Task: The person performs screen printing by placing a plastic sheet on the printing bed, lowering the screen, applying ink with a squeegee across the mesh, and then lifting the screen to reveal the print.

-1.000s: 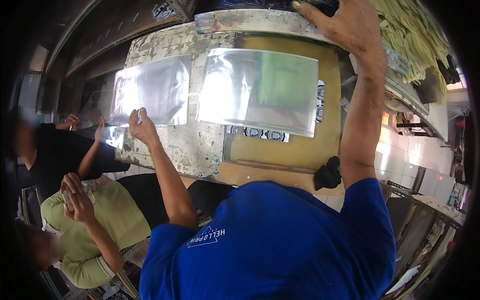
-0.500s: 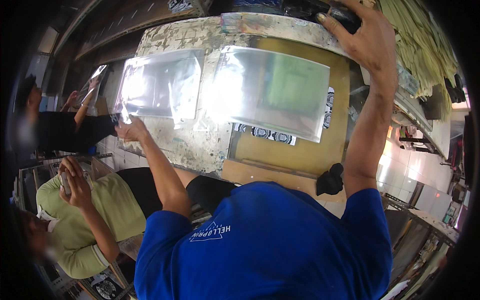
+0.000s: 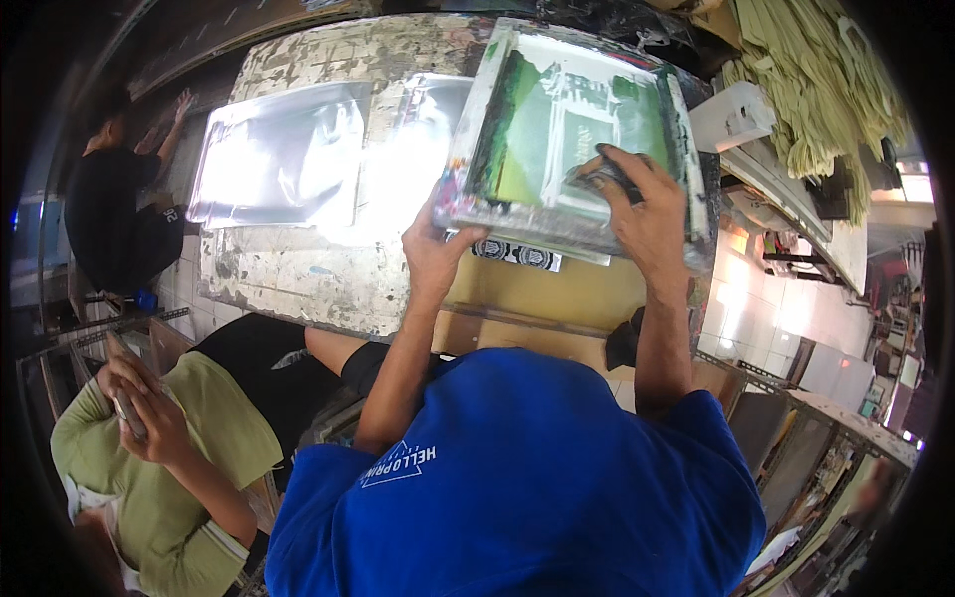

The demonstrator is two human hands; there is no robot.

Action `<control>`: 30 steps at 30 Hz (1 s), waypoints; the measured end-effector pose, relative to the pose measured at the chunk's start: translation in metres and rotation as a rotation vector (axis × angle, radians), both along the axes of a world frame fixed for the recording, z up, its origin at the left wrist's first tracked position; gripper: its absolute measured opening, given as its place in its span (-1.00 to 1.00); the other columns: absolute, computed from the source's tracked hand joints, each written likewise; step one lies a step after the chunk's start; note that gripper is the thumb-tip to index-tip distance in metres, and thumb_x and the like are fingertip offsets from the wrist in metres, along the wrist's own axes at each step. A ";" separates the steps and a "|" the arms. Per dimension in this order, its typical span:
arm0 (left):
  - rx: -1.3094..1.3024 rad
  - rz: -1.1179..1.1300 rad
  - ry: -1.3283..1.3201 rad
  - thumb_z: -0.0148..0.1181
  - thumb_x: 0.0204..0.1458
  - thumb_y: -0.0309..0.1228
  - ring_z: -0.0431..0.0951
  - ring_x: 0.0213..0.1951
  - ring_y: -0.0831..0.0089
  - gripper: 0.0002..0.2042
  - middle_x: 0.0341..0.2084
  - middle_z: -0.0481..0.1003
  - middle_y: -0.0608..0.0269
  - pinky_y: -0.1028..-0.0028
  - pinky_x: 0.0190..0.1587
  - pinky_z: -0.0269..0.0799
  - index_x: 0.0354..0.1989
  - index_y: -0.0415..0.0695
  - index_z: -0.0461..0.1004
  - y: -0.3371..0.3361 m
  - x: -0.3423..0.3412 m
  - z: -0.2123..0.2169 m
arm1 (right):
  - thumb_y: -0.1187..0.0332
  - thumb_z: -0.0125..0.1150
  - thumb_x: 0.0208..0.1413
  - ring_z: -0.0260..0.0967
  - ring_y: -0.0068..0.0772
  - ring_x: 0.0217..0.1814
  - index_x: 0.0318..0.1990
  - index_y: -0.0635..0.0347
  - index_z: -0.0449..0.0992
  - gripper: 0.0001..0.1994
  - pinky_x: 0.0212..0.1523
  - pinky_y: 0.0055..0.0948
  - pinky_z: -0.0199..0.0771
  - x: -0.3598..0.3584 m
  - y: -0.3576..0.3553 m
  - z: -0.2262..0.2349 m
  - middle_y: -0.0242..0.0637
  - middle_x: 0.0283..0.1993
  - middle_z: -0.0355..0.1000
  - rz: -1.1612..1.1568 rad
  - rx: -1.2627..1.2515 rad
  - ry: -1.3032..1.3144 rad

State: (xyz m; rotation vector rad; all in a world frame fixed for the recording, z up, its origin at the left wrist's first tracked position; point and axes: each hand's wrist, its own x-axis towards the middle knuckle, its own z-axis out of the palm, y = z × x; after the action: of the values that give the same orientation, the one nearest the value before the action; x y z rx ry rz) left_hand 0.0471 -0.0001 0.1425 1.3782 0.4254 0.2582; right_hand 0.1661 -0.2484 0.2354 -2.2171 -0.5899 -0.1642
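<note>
Hands meet on a framed printing screen (image 3: 577,134) that lies low over the paint-crusted table (image 3: 298,269), tilted slightly up on its far side. The left hand (image 3: 435,249) is clamped around the frame's near corner, thumb on top and fingers underneath, while the right hand (image 3: 642,204) presses down inside the frame, closed around a dark squeegee (image 3: 605,174) resting on the green mesh. Judging by this, the step is seating the screen and drawing ink across it; done well, the left grip would hold the corner dead steady so the frame cannot creep, and the right would keep even pressure along the blade's whole width. Directly under the left grip's edge of the frame, a printed strip of black and white emblems (image 3: 517,254) peeks out, so alignment there seems worth watching. Beyond the left grip, away from the body, clear plastic sheets (image 3: 279,154) lie flat and glossy, close enough that a sliding frame could catch one. Outward of the right grip stands a white box (image 3: 731,114) near the frame's side, with hanging pale-green gloves (image 3: 816,80) past it; room that way looks tight. Nearer than the left grip, below the table's front edge, a person in a light green shirt (image 3: 149,478) sits close, so elbow room is limited there.
</note>
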 end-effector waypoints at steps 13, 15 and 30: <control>1.127 0.062 0.014 0.60 -0.30 -0.07 0.25 0.24 -0.05 -0.26 0.29 0.34 -0.02 0.00 0.30 0.09 0.12 -0.16 0.57 0.011 -0.037 -0.104 | 0.38 0.52 -0.13 0.27 -0.11 0.19 0.37 -0.27 0.38 -0.20 0.13 -0.04 0.12 -0.018 0.017 -0.124 -0.16 0.09 0.40 0.081 -0.569 0.043; 1.132 0.063 0.014 0.60 -0.30 -0.05 0.24 0.25 -0.06 -0.26 0.29 0.34 -0.03 -0.02 0.30 0.08 0.11 -0.16 0.57 0.011 -0.037 -0.104 | 0.41 0.51 -0.15 0.26 -0.10 0.17 0.32 -0.26 0.43 -0.23 0.10 -0.05 0.10 0.002 0.020 -0.135 -0.13 0.09 0.41 0.027 -0.494 0.035; 1.029 0.051 -0.008 0.57 -0.22 -0.19 0.26 0.23 0.01 -0.29 0.22 0.38 -0.01 0.02 0.30 0.07 0.19 -0.14 0.53 0.013 -0.040 -0.105 | 0.39 0.39 0.02 0.43 0.03 0.10 0.19 -0.15 0.53 -0.49 0.03 0.05 0.37 0.164 0.028 -0.137 -0.08 -0.05 0.55 -0.002 -0.351 -0.077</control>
State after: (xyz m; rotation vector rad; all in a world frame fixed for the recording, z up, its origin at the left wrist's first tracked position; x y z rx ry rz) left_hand 0.0068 0.0127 0.0372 2.3692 0.3220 0.5710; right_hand 0.3299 -0.2202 0.0980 -2.5594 -0.7020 -0.1578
